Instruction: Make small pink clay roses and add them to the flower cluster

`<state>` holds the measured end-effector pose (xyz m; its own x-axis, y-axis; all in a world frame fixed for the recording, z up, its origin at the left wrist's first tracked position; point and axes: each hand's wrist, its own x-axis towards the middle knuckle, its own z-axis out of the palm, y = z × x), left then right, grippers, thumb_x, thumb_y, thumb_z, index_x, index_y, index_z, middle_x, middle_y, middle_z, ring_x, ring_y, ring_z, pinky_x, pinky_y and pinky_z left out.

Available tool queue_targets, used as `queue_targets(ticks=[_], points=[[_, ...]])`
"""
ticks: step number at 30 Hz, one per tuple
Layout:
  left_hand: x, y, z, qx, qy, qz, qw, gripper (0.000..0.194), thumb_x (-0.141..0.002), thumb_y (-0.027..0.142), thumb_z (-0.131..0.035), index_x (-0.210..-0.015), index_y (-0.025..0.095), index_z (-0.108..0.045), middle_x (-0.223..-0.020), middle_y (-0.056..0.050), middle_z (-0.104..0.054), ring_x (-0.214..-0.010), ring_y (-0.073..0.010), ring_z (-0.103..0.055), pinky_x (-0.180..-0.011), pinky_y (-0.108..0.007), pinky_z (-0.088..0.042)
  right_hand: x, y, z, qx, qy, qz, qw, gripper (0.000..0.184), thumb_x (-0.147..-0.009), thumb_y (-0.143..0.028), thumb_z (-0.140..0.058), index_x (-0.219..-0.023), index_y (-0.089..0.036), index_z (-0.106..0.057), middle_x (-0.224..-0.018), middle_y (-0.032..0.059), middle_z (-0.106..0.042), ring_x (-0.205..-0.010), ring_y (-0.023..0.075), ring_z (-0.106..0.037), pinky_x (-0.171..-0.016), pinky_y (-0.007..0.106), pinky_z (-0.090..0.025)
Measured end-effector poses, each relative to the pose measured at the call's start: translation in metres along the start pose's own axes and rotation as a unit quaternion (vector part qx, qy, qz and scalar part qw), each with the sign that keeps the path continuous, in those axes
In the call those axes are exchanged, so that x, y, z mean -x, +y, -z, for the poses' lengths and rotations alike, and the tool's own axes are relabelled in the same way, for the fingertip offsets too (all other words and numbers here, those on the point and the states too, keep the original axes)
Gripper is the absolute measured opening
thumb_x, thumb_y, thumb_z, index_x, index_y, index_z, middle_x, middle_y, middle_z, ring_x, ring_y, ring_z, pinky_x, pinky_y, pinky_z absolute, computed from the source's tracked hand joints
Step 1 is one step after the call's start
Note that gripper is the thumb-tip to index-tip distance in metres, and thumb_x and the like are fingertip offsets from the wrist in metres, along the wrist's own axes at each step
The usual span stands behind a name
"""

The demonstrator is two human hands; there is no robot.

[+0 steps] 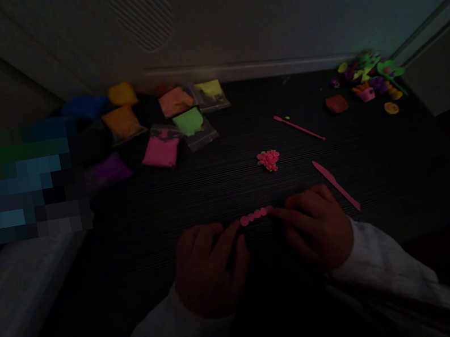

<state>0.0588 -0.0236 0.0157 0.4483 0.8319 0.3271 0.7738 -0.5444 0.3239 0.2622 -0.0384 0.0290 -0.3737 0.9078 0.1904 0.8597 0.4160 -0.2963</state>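
A short row of small pink clay balls lies on the dark ribbed mat between my two hands. My left hand has its fingers curled, with a fingertip touching the left end of the row. My right hand is curled too, its fingertips at the right end of the row. Farther out sits a small heap of pink clay balls. A pink plastic knife lies just right of my right hand. The scene is very dark.
Several bags of coloured clay lie at the back left. A thin pink stick tool lies beyond the heap. Finished clay figures and a red lump stand at the back right. A white panel rises behind the mat.
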Motion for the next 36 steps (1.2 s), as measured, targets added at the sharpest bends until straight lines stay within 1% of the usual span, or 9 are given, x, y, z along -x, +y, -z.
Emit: queue_targets(ticks=[6, 11, 15, 19, 22, 27, 31, 36], points=[[-0.002, 0.0009, 0.0018, 0.041, -0.006, 0.001, 0.999, 0.023, -0.066, 0.022, -0.052, -0.087, 0.018, -0.06, -0.075, -0.005, -0.053, -0.073, -0.0164, -0.047, -0.069, -0.034, -0.04, 0.0003, 0.0002, -0.0002, -0.003, -0.001, -0.014, 1.0, 0.033, -0.072, -0.023, -0.045, -0.104, -0.022, -0.052, -0.083, 0.0037, -0.053, -0.074, 0.016, -0.045, -0.072, 0.036, -0.028], [-0.0011, -0.0006, 0.0023, 0.063, -0.009, 0.002, 0.998, 0.025, -0.067, 0.021, -0.052, -0.091, 0.018, -0.058, -0.077, -0.004, -0.052, -0.074, -0.0159, -0.047, -0.07, -0.033, -0.04, 0.0, 0.0016, -0.0007, -0.003, 0.005, -0.014, 1.0, 0.032, -0.071, -0.023, -0.045, -0.102, -0.02, -0.053, -0.084, 0.0047, -0.052, -0.075, 0.0162, -0.044, -0.071, 0.035, -0.029], [-0.0003, 0.0004, 0.0014, 0.03, -0.004, 0.003, 1.0, 0.032, -0.066, 0.024, -0.052, -0.098, 0.02, -0.055, -0.08, -0.005, -0.051, -0.076, -0.0172, -0.045, -0.071, -0.035, -0.039, -0.0005, 0.0017, -0.0005, -0.006, 0.008, -0.014, 1.0, 0.032, -0.072, -0.023, -0.044, -0.103, -0.02, -0.052, -0.084, 0.0047, -0.052, -0.075, 0.0161, -0.044, -0.071, 0.035, -0.029], [-0.0019, 0.0034, -0.0003, -0.017, -0.036, -0.009, 0.999, 0.038, -0.067, 0.03, -0.052, -0.105, 0.028, -0.05, -0.082, -0.005, -0.051, -0.077, -0.0188, -0.044, -0.072, -0.039, -0.037, -0.0011, 0.0005, 0.0, 0.005, -0.007, -0.023, 1.0, 0.034, -0.072, -0.024, -0.044, -0.105, -0.022, -0.051, -0.084, 0.0043, -0.052, -0.075, 0.0163, -0.044, -0.072, 0.036, -0.028], [-0.003, 0.0045, -0.0018, -0.037, -0.049, -0.007, 0.998, 0.039, -0.067, 0.033, -0.051, -0.106, 0.03, -0.049, -0.084, -0.005, -0.05, -0.079, -0.0199, -0.044, -0.073, -0.041, -0.035, -0.0021, -0.0007, 0.0002, 0.018, -0.024, -0.025, 0.999, 0.034, -0.073, -0.026, -0.043, -0.107, -0.024, -0.049, -0.085, 0.0039, -0.051, -0.074, 0.0164, -0.044, -0.072, 0.037, -0.027], [-0.0021, 0.0036, -0.0027, -0.037, -0.043, 0.001, 0.998, 0.038, -0.067, 0.034, -0.051, -0.105, 0.027, -0.051, -0.083, -0.005, -0.05, -0.077, -0.0186, -0.045, -0.073, -0.039, -0.035, -0.0035, -0.0017, -0.0008, 0.022, -0.04, -0.032, 0.998, 0.035, -0.073, -0.028, -0.043, -0.108, -0.025, -0.048, -0.088, 0.004, -0.051, -0.077, 0.0173, -0.044, -0.073, 0.037, -0.027], [-0.0006, 0.0021, -0.0029, -0.031, -0.018, 0.004, 0.999, 0.034, -0.066, 0.032, -0.052, -0.1, 0.024, -0.054, -0.082, -0.005, -0.051, -0.077, -0.0184, -0.046, -0.073, -0.038, -0.036, -0.0037, -0.0017, -0.0007, 0.016, -0.035, -0.035, 0.999, 0.036, -0.073, -0.026, -0.043, -0.108, -0.023, -0.048, -0.088, 0.0046, -0.051, -0.078, 0.017, -0.045, -0.073, 0.037, -0.027], [-0.0008, 0.0028, -0.0021, -0.031, -0.009, 0.014, 0.999, 0.037, -0.066, 0.031, -0.053, -0.101, 0.021, -0.054, -0.084, -0.007, -0.051, -0.079, -0.0195, -0.047, -0.074, -0.038, -0.036, -0.0033, -0.0009, -0.0006, 0.011, -0.018, -0.032, 0.999, 0.035, -0.072, -0.025, -0.045, -0.106, -0.022, -0.05, -0.087, 0.005, -0.051, -0.077, 0.0169, -0.045, -0.072, 0.036, -0.028]])
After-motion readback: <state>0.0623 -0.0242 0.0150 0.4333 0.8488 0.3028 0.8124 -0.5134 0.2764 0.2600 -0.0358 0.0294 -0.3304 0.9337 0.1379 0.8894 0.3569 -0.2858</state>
